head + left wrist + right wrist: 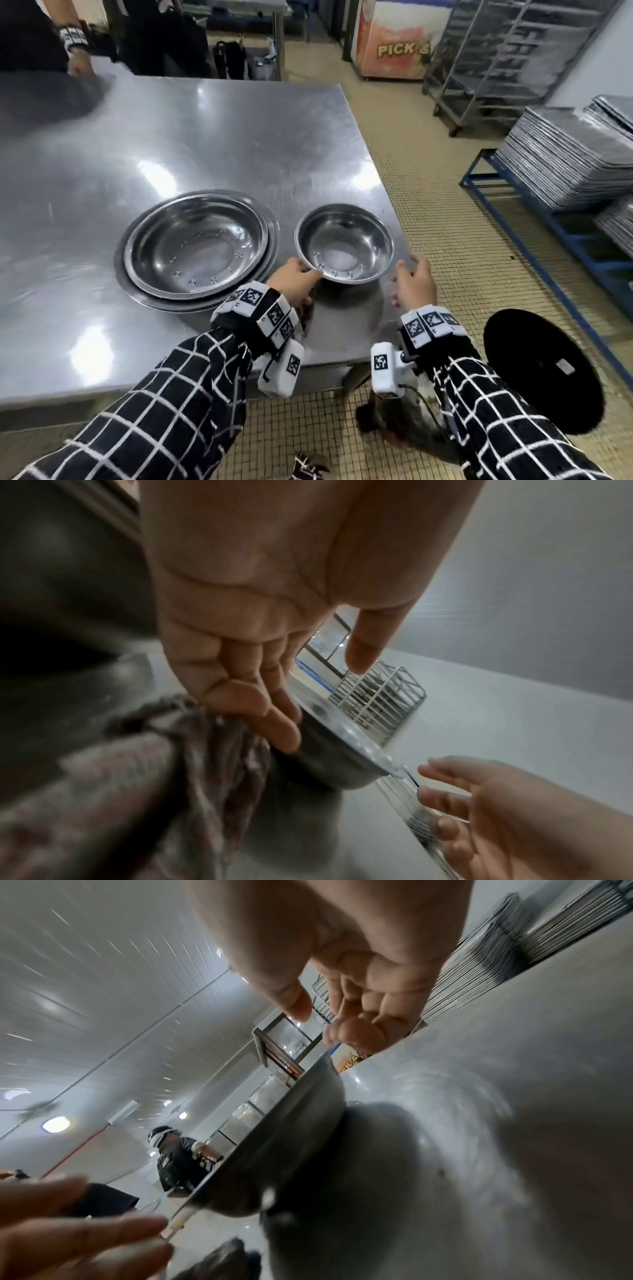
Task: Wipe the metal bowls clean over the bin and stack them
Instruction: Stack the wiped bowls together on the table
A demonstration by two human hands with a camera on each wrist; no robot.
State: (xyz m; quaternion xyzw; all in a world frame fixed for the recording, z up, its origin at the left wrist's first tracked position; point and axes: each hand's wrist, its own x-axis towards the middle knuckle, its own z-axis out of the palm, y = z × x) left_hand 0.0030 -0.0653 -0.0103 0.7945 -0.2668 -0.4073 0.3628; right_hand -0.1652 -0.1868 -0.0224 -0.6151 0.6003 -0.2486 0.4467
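The near rim of the small bowl (344, 244) is pinched by the left hand (294, 284), with a cloth (219, 753) beneath. The right hand (414, 284) is held spread beside the bowl, not touching.

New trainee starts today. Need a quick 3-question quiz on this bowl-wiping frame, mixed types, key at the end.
1. True or false: the small bowl sits inside the big bowl.
2. Which hand touches the small bowl's rim? A) left hand B) right hand C) both
3. Fill in: below the left hand's fingers hangs a brown ____.

Key: 1 false, they stand side by side on the table; 2 A; 3 cloth.
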